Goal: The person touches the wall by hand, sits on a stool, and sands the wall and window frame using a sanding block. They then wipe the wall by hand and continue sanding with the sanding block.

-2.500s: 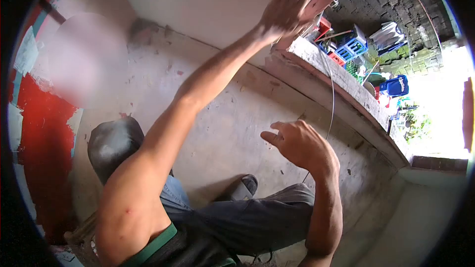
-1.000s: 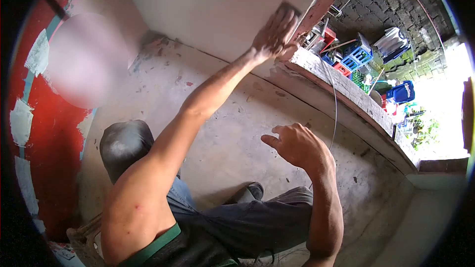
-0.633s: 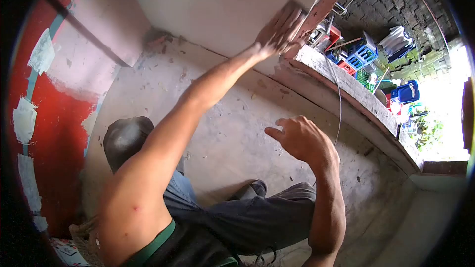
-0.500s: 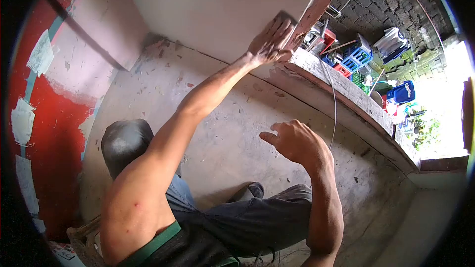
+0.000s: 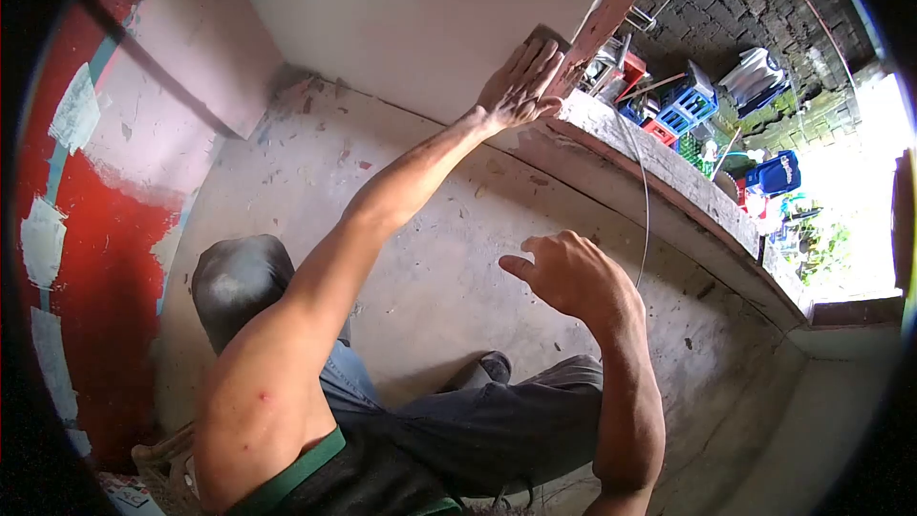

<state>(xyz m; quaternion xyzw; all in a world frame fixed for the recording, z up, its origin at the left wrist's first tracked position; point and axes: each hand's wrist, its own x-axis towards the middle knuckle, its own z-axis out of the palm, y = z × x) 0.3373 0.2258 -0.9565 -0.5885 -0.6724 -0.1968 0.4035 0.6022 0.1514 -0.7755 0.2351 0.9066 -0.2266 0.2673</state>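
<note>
My left hand [image 5: 519, 86] reaches up with its fingers spread flat on the white wall [image 5: 411, 10]. It presses a dark sanding pad [image 5: 543, 36] against the wall, close to the reddish wall edge [image 5: 600, 14]. Only the pad's top corner shows past my fingertips. My right hand [image 5: 571, 275] hovers lower down in front of the grey wall surface [image 5: 430, 258], fingers loosely curled with nothing in them. A thin wire [image 5: 646, 201] hangs from the ledge just behind that hand.
A rough concrete ledge [image 5: 669, 182] runs to the right. Beyond it lie blue crates [image 5: 690, 100], a red crate [image 5: 632, 67] and a blue container [image 5: 776, 172] by a dark brick wall [image 5: 755, 0]. A red patched wall [image 5: 86, 268] stands on the left, a dark rounded object [image 5: 234, 282] below.
My left hand has slid down the white wall with the pad, from high up to just above the ledge, with small strokes. My right hand has hardly moved.
</note>
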